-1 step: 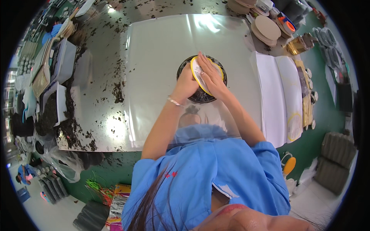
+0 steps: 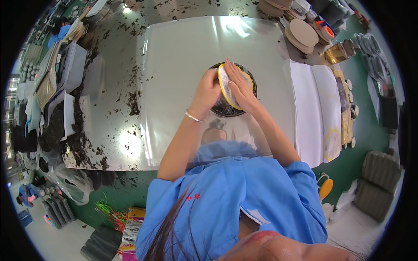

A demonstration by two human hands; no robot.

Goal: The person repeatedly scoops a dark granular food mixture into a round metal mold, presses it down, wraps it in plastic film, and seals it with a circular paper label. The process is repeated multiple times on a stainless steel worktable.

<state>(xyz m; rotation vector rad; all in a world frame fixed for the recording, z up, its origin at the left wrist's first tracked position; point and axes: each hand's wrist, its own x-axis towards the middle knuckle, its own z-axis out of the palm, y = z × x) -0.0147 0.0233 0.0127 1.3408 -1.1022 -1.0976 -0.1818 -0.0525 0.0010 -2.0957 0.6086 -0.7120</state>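
Note:
A round white label (image 2: 224, 80) with a yellow rim and fine print lies partly over a round, glossy black container (image 2: 226, 109). My right hand (image 2: 242, 89) rests flat across the label, its fingers stretched out and close together, pointing away from me. At the label's left edge, my left hand (image 2: 208, 92) is closed with bent fingers that seem to pinch that edge; some fingertips are hidden. Beneath the container, a clear plastic sheet (image 2: 183, 56) covers the middle of the metal table.
To the right lie a stack of white paper sheets (image 2: 307, 108) and cardboard discs (image 2: 303, 32); an orange tape roll (image 2: 327, 31) sits beyond. Dark soil crumbs (image 2: 134, 104) dot the table's left side, near pale plastic bins (image 2: 75, 65). An amber jar (image 2: 336, 53) stands far right.
My left hand has shifted slightly to the left, and the label's left edge has moved a little to the right. My right hand stays almost where it was on the label.

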